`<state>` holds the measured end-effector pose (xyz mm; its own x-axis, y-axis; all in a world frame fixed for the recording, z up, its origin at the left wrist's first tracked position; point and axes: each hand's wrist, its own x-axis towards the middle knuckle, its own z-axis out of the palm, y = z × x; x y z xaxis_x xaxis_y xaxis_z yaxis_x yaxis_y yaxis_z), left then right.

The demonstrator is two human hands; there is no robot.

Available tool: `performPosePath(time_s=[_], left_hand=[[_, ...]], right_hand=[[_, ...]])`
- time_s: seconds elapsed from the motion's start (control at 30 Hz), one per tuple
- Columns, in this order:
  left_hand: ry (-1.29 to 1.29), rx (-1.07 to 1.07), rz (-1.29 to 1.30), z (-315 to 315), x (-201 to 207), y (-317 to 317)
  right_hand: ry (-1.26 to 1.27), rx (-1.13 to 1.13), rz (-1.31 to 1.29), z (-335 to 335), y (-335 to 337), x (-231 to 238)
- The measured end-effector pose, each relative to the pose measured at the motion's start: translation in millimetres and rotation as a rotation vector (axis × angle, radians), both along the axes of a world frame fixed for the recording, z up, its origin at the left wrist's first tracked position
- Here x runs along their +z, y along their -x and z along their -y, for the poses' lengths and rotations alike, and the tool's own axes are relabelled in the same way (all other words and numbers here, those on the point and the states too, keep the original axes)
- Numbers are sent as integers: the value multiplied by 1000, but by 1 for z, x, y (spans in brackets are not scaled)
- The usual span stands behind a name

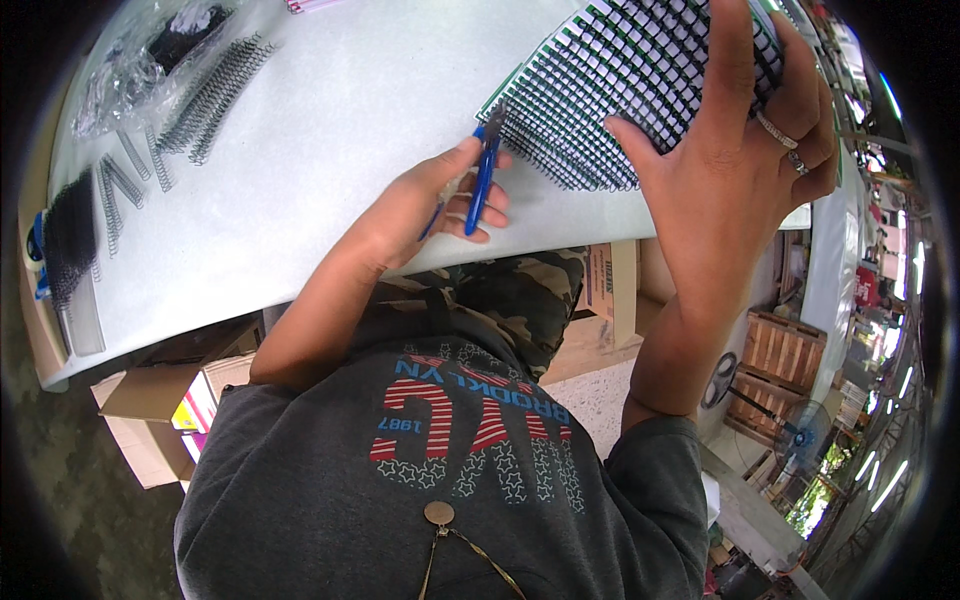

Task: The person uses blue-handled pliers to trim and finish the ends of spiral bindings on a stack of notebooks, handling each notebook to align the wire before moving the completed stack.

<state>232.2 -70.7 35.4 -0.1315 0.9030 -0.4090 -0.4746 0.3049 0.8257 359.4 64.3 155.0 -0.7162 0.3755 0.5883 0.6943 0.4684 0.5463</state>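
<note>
My left hand (420,205) grips small cutting pliers with blue handles (483,180), their jaws touching the end of a black wire binding. My right hand (740,130), with two rings on its fingers, lies flat on a stack of wire-bound booklets with green edges (610,70), pressing it against the white table (330,130). The black wire loops run along the stack's near edge, right between both hands.
Loose black binding wires (215,90) and shorter pieces (130,175) lie at the table's left. Clear plastic bags (140,60) sit at the far left corner. Open cardboard boxes (165,410) stand on the floor below the table. A wooden crate (780,350) and a fan (800,435) stand at the right.
</note>
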Motion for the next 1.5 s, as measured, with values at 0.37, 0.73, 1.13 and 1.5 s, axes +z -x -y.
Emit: performPosePath(time_s=[0.37,0.73,1.13,1.5], left_hand=[[160,-11,-964,-3,0,-6],[-39,-62,120,-1,-14,11],[-79,-36,405,3,-28,2],[-112,-32,422,-2,-35,7]], right_hand=[[-87,-27,11,-2,1,-1],[-69,-147,51,3,3,1],[-52,-93,34,2,1,2],[-86,92,-29,-11,-2,-3]])
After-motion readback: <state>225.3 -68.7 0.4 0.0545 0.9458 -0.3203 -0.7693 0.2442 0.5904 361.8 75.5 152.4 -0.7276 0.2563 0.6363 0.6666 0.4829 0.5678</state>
